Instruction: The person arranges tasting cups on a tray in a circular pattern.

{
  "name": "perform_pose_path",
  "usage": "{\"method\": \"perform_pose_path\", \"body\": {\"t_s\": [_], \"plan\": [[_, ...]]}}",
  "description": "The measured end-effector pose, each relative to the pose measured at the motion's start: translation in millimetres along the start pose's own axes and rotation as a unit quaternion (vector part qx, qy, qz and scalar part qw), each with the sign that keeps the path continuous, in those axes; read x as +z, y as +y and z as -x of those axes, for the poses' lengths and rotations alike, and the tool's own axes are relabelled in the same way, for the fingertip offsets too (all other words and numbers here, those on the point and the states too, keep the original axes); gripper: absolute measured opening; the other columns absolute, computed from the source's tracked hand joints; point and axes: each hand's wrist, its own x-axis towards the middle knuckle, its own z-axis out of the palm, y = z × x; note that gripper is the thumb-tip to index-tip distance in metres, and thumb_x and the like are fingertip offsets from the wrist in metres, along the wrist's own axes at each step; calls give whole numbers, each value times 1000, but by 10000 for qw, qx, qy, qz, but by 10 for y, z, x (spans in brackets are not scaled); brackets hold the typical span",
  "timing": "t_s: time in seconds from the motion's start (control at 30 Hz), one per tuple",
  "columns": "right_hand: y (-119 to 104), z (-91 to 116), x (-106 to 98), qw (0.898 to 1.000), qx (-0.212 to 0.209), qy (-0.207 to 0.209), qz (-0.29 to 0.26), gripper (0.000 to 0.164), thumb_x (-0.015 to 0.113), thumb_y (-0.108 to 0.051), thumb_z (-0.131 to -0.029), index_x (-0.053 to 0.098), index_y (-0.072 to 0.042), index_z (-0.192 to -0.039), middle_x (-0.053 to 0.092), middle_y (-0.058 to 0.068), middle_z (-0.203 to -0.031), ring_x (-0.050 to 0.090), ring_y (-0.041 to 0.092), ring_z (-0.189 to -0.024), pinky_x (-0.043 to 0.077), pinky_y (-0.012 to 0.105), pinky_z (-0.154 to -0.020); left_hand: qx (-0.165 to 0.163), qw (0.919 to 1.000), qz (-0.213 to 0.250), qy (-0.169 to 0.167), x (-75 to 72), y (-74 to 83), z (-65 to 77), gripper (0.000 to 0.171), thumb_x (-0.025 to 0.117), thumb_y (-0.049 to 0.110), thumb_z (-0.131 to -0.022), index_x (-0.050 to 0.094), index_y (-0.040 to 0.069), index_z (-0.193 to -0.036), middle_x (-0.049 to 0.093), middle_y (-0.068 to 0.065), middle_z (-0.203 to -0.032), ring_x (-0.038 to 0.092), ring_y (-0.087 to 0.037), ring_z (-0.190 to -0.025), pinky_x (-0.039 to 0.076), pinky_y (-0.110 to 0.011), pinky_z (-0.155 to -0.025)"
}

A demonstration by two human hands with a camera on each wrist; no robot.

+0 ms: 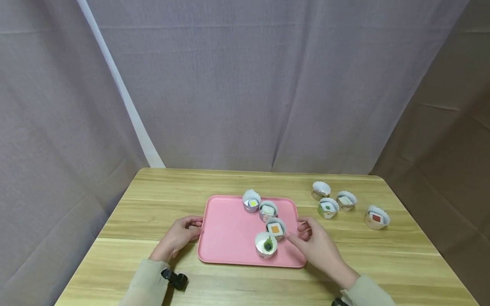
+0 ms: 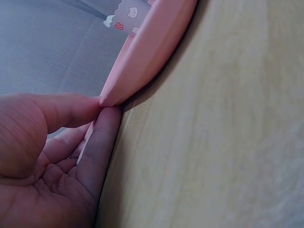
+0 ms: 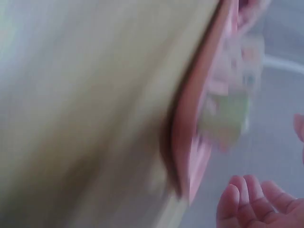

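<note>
A pink tray (image 1: 229, 233) lies on the wooden table, and my left hand (image 1: 183, 233) pinches its left edge between thumb and index finger. The left wrist view shows the thumb (image 2: 71, 110) at the rim. My right hand (image 1: 317, 244) is at the tray's right side, fingers loosely bent, thumb over the rim, holding nothing. Several paper cups stand on the tray's right half: one with a yellow square (image 1: 251, 201), one with a pale top (image 1: 268, 211), one with an orange square (image 1: 275, 228), and one with a green leaf-like piece (image 1: 266, 245).
Right of the tray, more paper cups stand on the table (image 1: 160, 197): one at the back (image 1: 320, 190), one with a green dot (image 1: 328, 208), one with a pale block (image 1: 346, 200), one with a red square (image 1: 377, 217). Grey curtains (image 1: 229, 85) hang behind.
</note>
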Motion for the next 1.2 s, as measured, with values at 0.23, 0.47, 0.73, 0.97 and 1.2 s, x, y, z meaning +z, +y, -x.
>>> {"method": "perform_pose_path", "body": {"t_s": [0.23,0.47,0.73,0.97,1.2], "plan": [[366,-197,-512,9952,-69,862,464,67,71,-45,-85,49,2,-127,58,17,-110,54,30,-98,46,40,-81,24,10000,79,-22,-3,-20,-13,35,61,-5,-87,62,-3,-121,59,-16,-105,59,-23,-92,55,-34,-81],[716,-288,-916,9852,195,1575,647,78,72,-42,-85,41,10,-135,45,31,-125,39,45,-114,34,57,-87,29,10000,32,24,-15,-27,-11,34,60,-5,-86,62,-4,-121,59,-16,-104,60,-23,-91,55,-34,-81],[1089,-363,-1208,9735,886,1860,993,94,70,-45,-85,23,9,-146,29,40,-136,21,57,-123,19,67,-90,77,9999,129,-33,-9,-19,-10,35,60,-6,-86,62,-4,-121,59,-16,-104,60,-22,-92,55,-34,-82],[1306,-378,-1347,9670,2044,1421,551,116,67,-53,-83,-12,0,-150,2,42,-145,9,59,-129,18,69,-99,86,9998,168,-69,-1,-51,-29,35,60,-6,-86,62,-4,-120,60,-16,-103,59,-22,-90,55,-34,-80],[1430,-388,-1330,9547,2739,1084,-416,116,65,-48,-86,-20,2,-146,2,40,-142,22,49,-117,32,54,-98,101,9996,224,-121,-3,-31,-11,35,61,-6,-86,61,-6,-120,59,-17,-104,58,-23,-91,55,-32,-78]]}}
